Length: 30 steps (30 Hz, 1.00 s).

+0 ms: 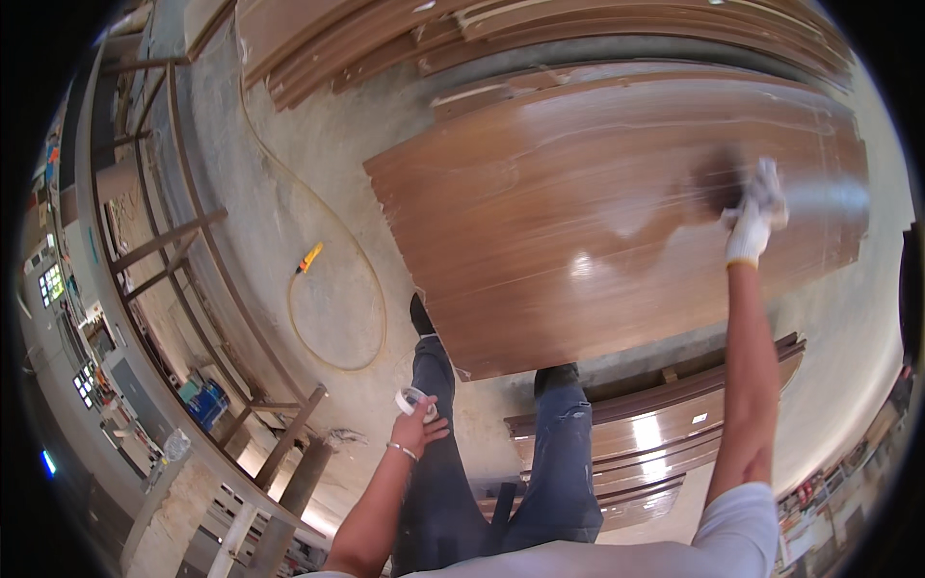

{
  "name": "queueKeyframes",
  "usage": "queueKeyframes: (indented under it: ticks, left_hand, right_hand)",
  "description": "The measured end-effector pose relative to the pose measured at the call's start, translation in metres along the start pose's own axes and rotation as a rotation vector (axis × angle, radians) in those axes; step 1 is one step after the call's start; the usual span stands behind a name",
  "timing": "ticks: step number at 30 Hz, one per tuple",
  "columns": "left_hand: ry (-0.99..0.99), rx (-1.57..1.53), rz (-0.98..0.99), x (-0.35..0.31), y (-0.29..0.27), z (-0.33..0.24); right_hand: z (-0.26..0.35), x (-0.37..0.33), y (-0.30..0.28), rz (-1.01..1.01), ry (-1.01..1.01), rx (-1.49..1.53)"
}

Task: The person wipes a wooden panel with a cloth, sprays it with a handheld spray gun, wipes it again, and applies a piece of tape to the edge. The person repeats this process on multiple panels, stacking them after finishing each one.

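A large, glossy brown wooden panel (540, 231) lies flat in front of me. Over its right part, my right hand (752, 231) reaches out in a white glove with a yellow cuff. It presses a crumpled whitish cloth (767, 178) against the surface; motion blurs the fingers. Down by my left knee, my bare left hand (424, 426) has its fingers curled at a ring-shaped white roll of tape (409, 399). A pale band encircles that wrist.
Stacked brown boards (578, 34) lie beyond the panel, and more boards (665, 424) lie near my right leg. A yellowish hose (332, 368) with an orange-yellow end piece (309, 258) loops across the floor at left. A metal frame (183, 231) stands farther left.
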<state>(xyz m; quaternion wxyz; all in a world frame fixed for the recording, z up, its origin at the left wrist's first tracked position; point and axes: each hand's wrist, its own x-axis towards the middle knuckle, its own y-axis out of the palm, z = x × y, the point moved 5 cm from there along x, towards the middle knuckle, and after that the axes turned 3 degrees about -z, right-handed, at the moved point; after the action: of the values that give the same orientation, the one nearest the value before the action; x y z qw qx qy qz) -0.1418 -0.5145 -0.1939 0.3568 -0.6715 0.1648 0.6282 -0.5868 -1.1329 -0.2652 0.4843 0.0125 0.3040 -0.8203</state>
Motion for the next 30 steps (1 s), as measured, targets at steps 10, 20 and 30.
queueKeyframes:
  ticks: [10,20,30]
  left_hand:
    - [0.051,-0.447,0.167,0.039,-0.018,-0.005]
    - [0.195,-0.389,0.117,0.041,-0.052,-0.053]
    - [0.227,-0.407,0.121,0.045,-0.070,-0.070]
  right_hand:
    - [0.041,-0.235,0.351,0.269,-1.412,-0.880]
    - [0.001,-0.459,0.401,1.149,-1.447,-0.479]
    - [-0.103,-0.486,0.240,1.611,-1.336,-0.610]
